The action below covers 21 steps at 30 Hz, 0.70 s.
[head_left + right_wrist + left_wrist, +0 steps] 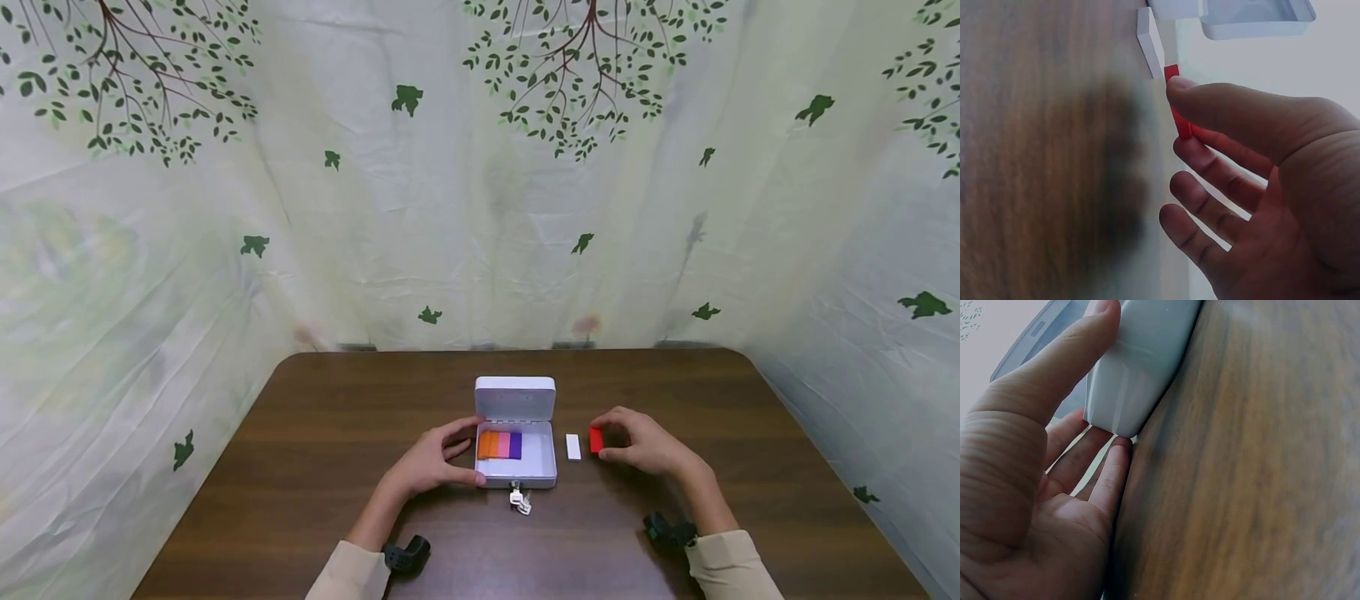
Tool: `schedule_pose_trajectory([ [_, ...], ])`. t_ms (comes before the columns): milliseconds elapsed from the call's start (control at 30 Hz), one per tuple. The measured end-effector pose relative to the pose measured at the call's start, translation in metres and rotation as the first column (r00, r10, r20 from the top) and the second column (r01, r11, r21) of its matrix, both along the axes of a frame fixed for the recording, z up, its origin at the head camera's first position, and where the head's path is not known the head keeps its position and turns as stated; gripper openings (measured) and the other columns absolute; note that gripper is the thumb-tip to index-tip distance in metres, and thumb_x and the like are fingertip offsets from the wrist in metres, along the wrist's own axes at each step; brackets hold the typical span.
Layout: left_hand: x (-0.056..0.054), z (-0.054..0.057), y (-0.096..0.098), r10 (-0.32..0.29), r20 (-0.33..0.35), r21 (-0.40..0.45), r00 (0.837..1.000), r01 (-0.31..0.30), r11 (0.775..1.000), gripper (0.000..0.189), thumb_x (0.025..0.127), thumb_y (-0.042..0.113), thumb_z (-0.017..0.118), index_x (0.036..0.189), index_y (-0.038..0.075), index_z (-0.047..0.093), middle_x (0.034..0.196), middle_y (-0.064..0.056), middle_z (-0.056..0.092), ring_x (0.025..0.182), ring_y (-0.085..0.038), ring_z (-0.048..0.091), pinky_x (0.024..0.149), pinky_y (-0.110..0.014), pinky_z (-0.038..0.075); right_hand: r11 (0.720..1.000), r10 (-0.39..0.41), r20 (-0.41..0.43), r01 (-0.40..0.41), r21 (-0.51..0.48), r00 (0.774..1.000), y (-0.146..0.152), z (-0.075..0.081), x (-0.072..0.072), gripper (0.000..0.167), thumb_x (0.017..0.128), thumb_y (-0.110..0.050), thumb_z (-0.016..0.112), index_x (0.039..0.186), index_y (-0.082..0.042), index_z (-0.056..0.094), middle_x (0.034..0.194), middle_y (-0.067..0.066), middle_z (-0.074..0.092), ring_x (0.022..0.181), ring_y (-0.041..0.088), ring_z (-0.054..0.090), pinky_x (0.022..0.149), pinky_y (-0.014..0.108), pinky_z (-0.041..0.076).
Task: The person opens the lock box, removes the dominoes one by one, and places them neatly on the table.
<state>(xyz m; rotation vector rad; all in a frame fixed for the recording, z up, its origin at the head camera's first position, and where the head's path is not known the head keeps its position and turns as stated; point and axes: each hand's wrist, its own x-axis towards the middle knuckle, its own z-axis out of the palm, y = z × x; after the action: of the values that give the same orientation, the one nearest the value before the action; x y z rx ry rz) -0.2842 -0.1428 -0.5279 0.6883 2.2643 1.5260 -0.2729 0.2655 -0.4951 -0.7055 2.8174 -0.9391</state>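
Observation:
A small white lock box stands on the table with its lid raised. Inside, against its left side, lie orange, pink and purple blocks. My left hand grips the box's left side, thumb at the front corner and fingers toward the back, as the left wrist view also shows. A flat red block is pinched between the thumb and fingers of my right hand; in the right wrist view the other fingers are spread loosely. Between that block and the box lies a white block.
Keys hang from the lock on the box's front. The brown wooden table has rounded far corners. Behind it and at both sides hangs a pale curtain with a leaf print. A dark band with a camera sits on each wrist.

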Motion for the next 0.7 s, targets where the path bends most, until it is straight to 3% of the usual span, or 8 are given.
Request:
schedule_pose_trajectory([
  [100, -0.0002, 0.0007, 0.0002, 0.003, 0.002, -0.005, 1.000, -0.003, 1.000, 0.091, 0.077, 0.032, 0.093, 0.155, 0.023, 0.045, 0.163, -0.002, 0.041, 0.150, -0.028, 0.042, 0.118, -0.037, 0.043, 1.000, -0.004, 0.009, 0.004, 0.008, 1.000, -0.0027, -0.0002, 0.0005, 0.043, 0.088, -0.024, 0.082, 0.127, -0.010, 0.068, 0.122, 0.004, 0.067, 0.111, 0.025, 0.061, 0.098, 0.051, 0.055],
  [400, 0.0005, -0.0004, 0.0003, 0.003, -0.001, -0.005, 1.000, -0.003, 1.000, 0.091, 0.078, 0.032, 0.093, 0.155, 0.022, 0.045, 0.163, -0.003, 0.041, 0.150, -0.029, 0.042, 0.117, -0.036, 0.043, 0.999, 0.018, -0.024, -0.017, 0.029, 1.000, -0.0064, -0.0039, 0.0015, 0.041, 0.088, -0.024, 0.082, 0.124, -0.009, 0.069, 0.118, 0.003, 0.068, 0.104, 0.022, 0.061, 0.092, 0.043, 0.056],
  [700, 0.0005, 0.0002, 0.0000, -0.002, -0.012, -0.001, 1.000, 0.002, 1.000, 0.092, 0.077, 0.033, 0.093, 0.155, 0.023, 0.045, 0.162, -0.001, 0.042, 0.150, -0.027, 0.042, 0.117, -0.036, 0.043, 0.998, 0.033, -0.041, -0.031, 0.050, 0.999, -0.0077, -0.0056, 0.0002, 0.040, 0.088, -0.024, 0.082, 0.123, -0.009, 0.070, 0.118, 0.004, 0.066, 0.103, 0.022, 0.061, 0.090, 0.043, 0.056],
])
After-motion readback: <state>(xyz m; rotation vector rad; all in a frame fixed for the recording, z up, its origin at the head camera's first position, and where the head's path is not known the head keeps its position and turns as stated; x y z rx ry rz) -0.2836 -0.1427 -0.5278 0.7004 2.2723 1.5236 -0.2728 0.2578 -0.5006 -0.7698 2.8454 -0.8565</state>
